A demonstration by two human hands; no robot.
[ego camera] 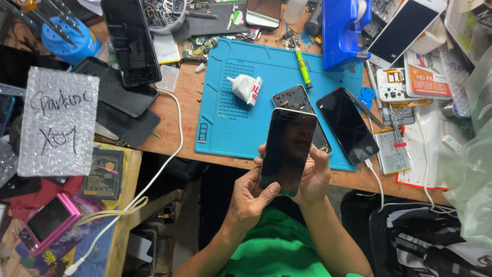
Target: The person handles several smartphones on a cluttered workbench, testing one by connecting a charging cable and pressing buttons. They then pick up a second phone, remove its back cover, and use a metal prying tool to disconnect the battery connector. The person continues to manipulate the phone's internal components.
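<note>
A black phone screen panel (287,150) is held upright in front of me, glass facing me, above the table's near edge. My left hand (247,199) grips its lower left corner, thumb across the bottom edge. My right hand (313,174) holds its right side from behind. Beyond it on the blue work mat (266,77) lies an opened phone body (297,102) with its insides showing, partly hidden by the held panel. A second dark phone (347,125) lies to the right of that body on the mat.
A white glue tube (246,88) and a green-handled tool (302,66) lie on the mat. A blue holder (342,31) stands at the back. Several dark phones (130,41) and panels lie left. A white cable (169,154) hangs off the edge. A bubble-wrap pouch (57,120) sits left.
</note>
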